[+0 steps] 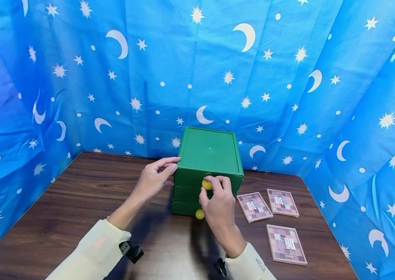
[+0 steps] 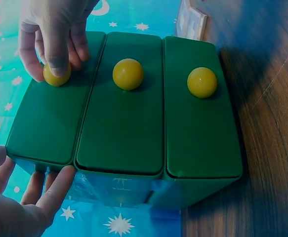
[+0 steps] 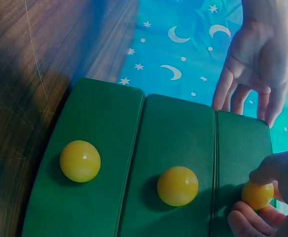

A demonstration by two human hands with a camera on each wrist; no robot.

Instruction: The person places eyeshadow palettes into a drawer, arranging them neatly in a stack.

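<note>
A green box with three stacked drawers (image 1: 211, 151) stands on the table, each drawer front bearing a round yellow knob. My right hand (image 1: 221, 204) pinches the top drawer's knob (image 1: 206, 184) between thumb and fingers. At the box's upper left edge, the fingertips of my left hand (image 1: 151, 178) touch the side, the fingers fairly straight. The middle knob (image 2: 128, 74) and the bottom knob (image 2: 202, 82) show free in the left wrist view; in the head view the right hand hides the middle one. All three drawers look closed.
Three flat pinkish palettes lie right of the box: one beside it (image 1: 254, 207), one behind (image 1: 283, 202), one nearer the front (image 1: 287, 244). A blue curtain (image 1: 169, 70) with moons and stars surrounds the back and sides of the brown wooden table (image 1: 106, 179).
</note>
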